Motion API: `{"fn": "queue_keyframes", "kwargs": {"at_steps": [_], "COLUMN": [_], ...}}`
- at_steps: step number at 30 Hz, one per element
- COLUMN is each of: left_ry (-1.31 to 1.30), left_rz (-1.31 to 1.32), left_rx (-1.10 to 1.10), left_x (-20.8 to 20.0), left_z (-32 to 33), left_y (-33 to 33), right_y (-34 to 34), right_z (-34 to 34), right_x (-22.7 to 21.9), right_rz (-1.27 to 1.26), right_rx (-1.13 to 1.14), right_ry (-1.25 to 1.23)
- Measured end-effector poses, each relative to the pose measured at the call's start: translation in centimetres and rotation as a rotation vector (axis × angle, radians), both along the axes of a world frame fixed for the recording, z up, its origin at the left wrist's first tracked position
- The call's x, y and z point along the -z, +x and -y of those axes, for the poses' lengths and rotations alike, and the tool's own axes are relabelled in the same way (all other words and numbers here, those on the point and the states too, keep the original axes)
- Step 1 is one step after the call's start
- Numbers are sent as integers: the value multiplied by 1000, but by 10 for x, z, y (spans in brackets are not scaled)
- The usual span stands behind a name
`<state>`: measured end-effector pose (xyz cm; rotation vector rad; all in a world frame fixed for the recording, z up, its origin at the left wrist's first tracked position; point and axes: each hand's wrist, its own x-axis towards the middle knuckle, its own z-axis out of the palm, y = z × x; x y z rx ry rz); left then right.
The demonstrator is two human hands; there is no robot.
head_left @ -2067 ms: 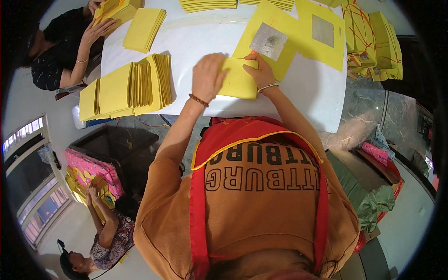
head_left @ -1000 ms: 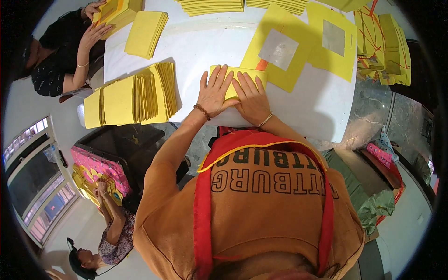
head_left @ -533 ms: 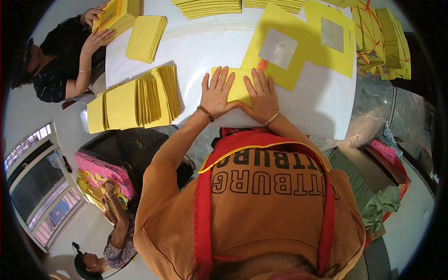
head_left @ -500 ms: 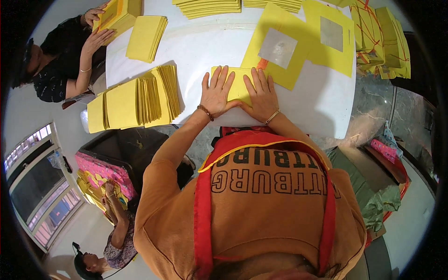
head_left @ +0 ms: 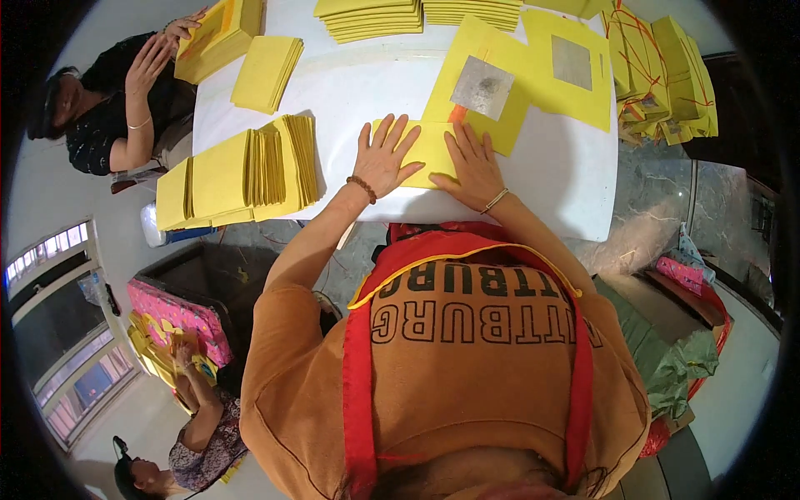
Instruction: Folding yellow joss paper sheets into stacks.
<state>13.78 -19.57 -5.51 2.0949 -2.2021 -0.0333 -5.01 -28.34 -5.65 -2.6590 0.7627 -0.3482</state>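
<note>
A folded yellow paper sheet (head_left: 428, 152) lies flat on the white-covered table (head_left: 350, 87) in front of me. My left hand (head_left: 383, 161) rests on its left side, fingers stretched and spread, thumb pointing inward. Flat on the sheet's right edge lies my right hand (head_left: 475, 173), also with fingers extended. Between the two thumbs there is a gap where yellow paper shows. Just beyond my right hand is a large yellow sheet (head_left: 446, 87) with a grey rectangle (head_left: 483, 87) and a small orange patch. Neither hand grips anything.
Folded yellow papers (head_left: 221, 179) stand in a row at the table's left, with a smaller stack (head_left: 267, 75) behind. More stacks (head_left: 371, 18) line the far edge. Tied yellow bundles (head_left: 658, 71) sit far right. One co-worker (head_left: 112, 117) is at far left, another (head_left: 204, 429) lower left.
My hands have moved apart on the folded sheet, and the thumbs that met now have a gap between them. The far-left co-worker's hand has lifted off the yellow stack.
</note>
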Motion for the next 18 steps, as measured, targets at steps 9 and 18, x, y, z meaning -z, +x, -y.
{"fn": "queue_keyframes", "kwargs": {"at_steps": [9,18], "left_ry": [31,423], "left_rz": [-195,-323], "left_rx": [58,87], "left_x": [-23,-24], "left_z": [40,81], "left_y": [18,25], "right_y": [-8,-12], "right_z": [-1,1], "right_x": [7,8], "right_rz": [-67,-10], "right_rx": [-13,-42], "right_ry": [-38,-122]}}
